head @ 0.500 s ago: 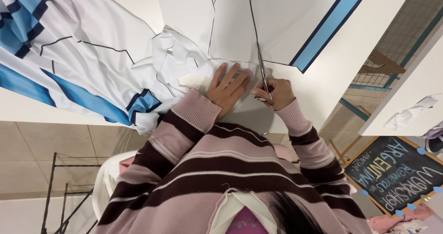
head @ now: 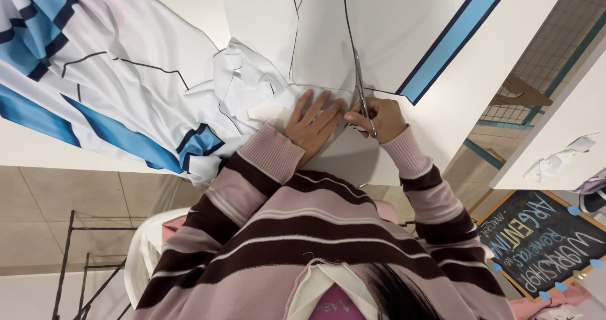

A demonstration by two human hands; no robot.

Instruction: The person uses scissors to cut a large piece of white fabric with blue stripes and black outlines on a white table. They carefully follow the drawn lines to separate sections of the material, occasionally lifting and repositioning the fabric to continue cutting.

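Observation:
White fabric (head: pixel 328 48) printed with thin black lines and a blue band lies spread on a white table (head: pixel 467 99). My left hand (head: pixel 312 127) presses flat on the cloth, fingers apart, beside a loose fold of it (head: pixel 268 112). Just to its right, my right hand (head: pixel 377 119) grips a pair of metal scissors (head: pixel 360 80). Their blades point away from me along a black line on the fabric. Both sleeves are pink with dark brown stripes.
More white and blue fabric (head: pixel 95 99) drapes over the table's left side and hangs off its near edge. A second white table (head: pixel 543 137) with cloth scraps (head: pixel 558 159) stands at right. A chalkboard sign (head: pixel 543 238) leans on the floor. A black metal frame (head: pixel 82 263) stands lower left.
The scissors and my right hand have shifted slightly along the black line. My left hand stays flat on the fabric.

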